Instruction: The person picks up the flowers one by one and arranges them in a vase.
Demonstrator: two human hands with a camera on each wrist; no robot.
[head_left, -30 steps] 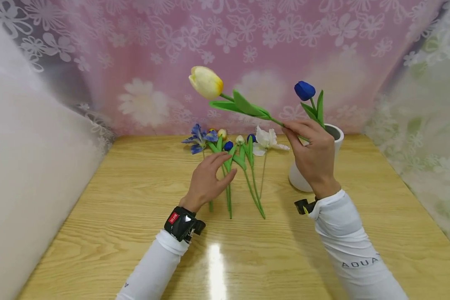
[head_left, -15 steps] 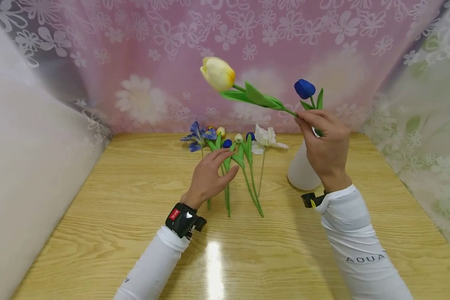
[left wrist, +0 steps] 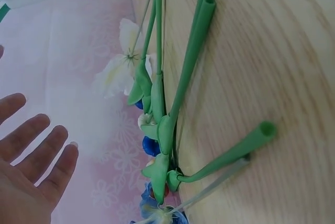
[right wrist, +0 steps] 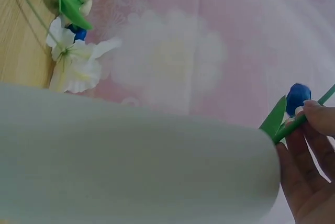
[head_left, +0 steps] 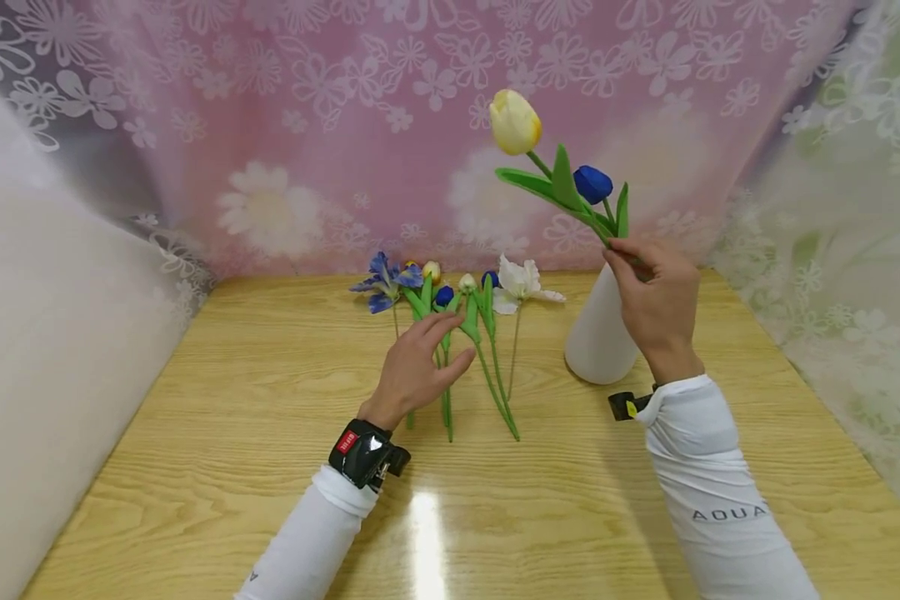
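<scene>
My right hand [head_left: 663, 304] pinches the green stem of a pale yellow tulip [head_left: 516, 123] at the mouth of the white vase [head_left: 603, 337]. The bloom leans up and to the left. A blue tulip [head_left: 593, 184] stands in the vase behind it. In the right wrist view, thumb and fingers hold the stem beside the vase [right wrist: 141, 156]; the stem's lower end is hidden. My left hand [head_left: 417, 362] hovers over the flowers lying on the table, fingers spread and relaxed. The left wrist view shows this hand [left wrist: 36, 166] apart from the green stems [left wrist: 183, 72], holding nothing.
On the wooden table [head_left: 270, 500] lie a blue-violet iris-like flower [head_left: 384, 282], several small tulips [head_left: 467, 284] and a white flower [head_left: 521, 283], blooms toward the back. A pink floral cloth [head_left: 390, 167] hangs behind; pale walls flank both sides.
My right hand has moved right to the vase mouth, and the yellow tulip has swung right and more upright, now beside the blue tulip. My left hand stays nearly still over the flowers.
</scene>
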